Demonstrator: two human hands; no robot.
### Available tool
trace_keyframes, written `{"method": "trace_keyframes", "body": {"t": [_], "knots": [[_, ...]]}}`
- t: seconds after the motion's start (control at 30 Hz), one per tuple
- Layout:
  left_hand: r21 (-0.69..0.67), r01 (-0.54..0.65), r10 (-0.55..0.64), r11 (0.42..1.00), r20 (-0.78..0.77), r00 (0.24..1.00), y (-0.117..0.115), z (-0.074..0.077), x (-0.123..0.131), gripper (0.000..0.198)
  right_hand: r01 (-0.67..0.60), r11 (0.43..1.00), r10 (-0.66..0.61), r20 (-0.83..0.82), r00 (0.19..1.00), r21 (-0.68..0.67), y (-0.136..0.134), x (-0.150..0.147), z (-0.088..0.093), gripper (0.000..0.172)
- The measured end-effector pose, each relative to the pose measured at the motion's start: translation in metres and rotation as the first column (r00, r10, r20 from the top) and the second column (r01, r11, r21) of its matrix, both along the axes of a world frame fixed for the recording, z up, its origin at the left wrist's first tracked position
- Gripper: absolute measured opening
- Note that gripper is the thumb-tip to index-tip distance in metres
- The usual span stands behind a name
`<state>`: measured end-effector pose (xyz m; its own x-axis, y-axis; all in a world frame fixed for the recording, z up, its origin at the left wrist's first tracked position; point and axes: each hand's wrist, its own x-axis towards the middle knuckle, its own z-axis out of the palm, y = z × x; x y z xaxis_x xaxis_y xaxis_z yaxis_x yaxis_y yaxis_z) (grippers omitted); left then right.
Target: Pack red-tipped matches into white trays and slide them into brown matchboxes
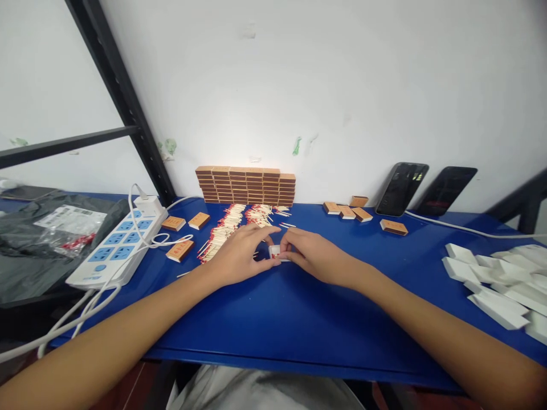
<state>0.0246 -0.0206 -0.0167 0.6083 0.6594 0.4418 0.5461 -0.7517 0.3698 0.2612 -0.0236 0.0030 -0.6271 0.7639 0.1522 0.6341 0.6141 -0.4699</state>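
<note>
A small white matchbox tray [274,249] sits on the blue table between my hands, with red match heads showing in it. My left hand [241,253] curves round the tray, thumb at its near edge and index finger arched above the far side. The fingers of my right hand [314,254] are pinched together at the tray's right part, over the matches; their tips are partly hidden. Beyond my left hand lies a heap of loose matches [228,225] with red heads, and a second heap [258,214] is right of it.
Stacked matchboxes [245,185] line the wall. Loose matchboxes [179,250] lie left, others [393,226] right. White empty trays [499,279] pile up far right. A power strip [119,245] with cables and a grey plastic bag [25,250] are left. Two phones [401,188] lean on the wall.
</note>
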Motion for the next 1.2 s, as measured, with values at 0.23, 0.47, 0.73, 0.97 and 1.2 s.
{"method": "trace_keyframes", "body": {"t": [0.23,0.47,0.73,0.97,1.2], "knots": [[0.014,0.022,-0.022,1.000,-0.001,1.000,0.000,-0.002,0.000,0.060,0.024,1.000,-0.023,-0.080,0.997,0.012,0.001,-0.001,-0.004,0.011],[-0.007,0.003,-0.003,1.000,-0.022,1.000,-0.002,0.001,-0.001,0.059,0.047,0.995,-0.063,-0.189,0.980,-0.091,0.013,0.000,-0.006,0.022],[-0.046,-0.020,0.019,0.999,-0.020,1.000,-0.001,0.001,0.000,0.060,0.292,0.954,-0.283,-0.110,0.953,0.072,0.076,0.023,-0.020,0.021],[-0.034,-0.026,0.025,0.999,-0.031,0.999,-0.002,0.002,-0.001,0.061,0.265,0.960,-0.267,0.013,0.964,0.086,0.073,0.022,-0.027,0.015],[-0.036,-0.071,0.070,0.997,-0.027,0.997,-0.001,0.003,0.000,0.062,0.117,0.992,-0.112,-0.075,0.991,0.055,0.034,0.022,-0.001,0.018]]}}
